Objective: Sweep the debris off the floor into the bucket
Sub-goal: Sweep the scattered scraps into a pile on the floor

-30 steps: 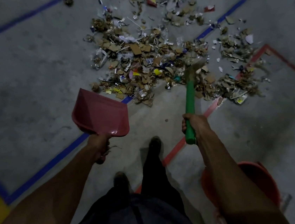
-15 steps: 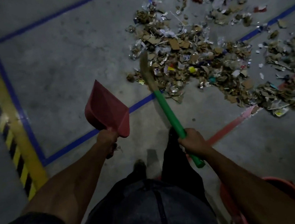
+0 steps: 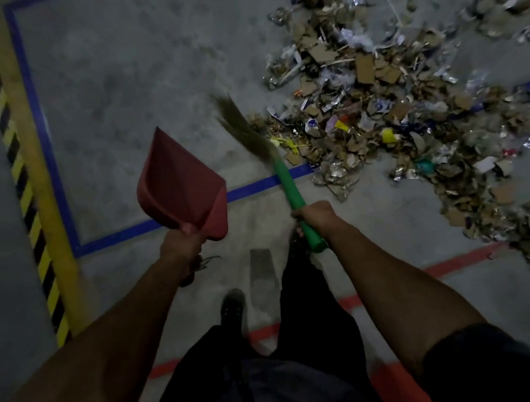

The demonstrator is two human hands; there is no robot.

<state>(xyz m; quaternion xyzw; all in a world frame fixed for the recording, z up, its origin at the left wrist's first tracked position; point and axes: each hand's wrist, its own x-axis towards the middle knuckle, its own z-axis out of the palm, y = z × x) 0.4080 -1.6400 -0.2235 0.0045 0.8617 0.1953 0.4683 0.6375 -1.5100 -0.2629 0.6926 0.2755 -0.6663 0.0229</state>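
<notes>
**Broom at the near edge of the debris, dustpan raised**

Nearest, dark trousers and one shoe [image 3: 232,305] over red floor tape [image 3: 462,261]. Next out, the left hand [image 3: 181,243], fingers curled tight round the handle of a red dustpan [image 3: 179,184], held tilted off the floor with its open mouth facing up and away. Just to the right, the right hand [image 3: 316,216], fingers wrapped round the green handle of a broom [image 3: 292,194], bristles angled up-left and blurred, touching the near-left edge of the debris [image 3: 395,113]. Beyond, cardboard scraps, paper and foil wrappers spread across the grey floor [image 3: 126,68], lying over a blue tape line [image 3: 255,185] and reaching toward the red one at right. Far left, a yellow-and-black hazard strip [image 3: 19,169]. Bucket out of view.
</notes>
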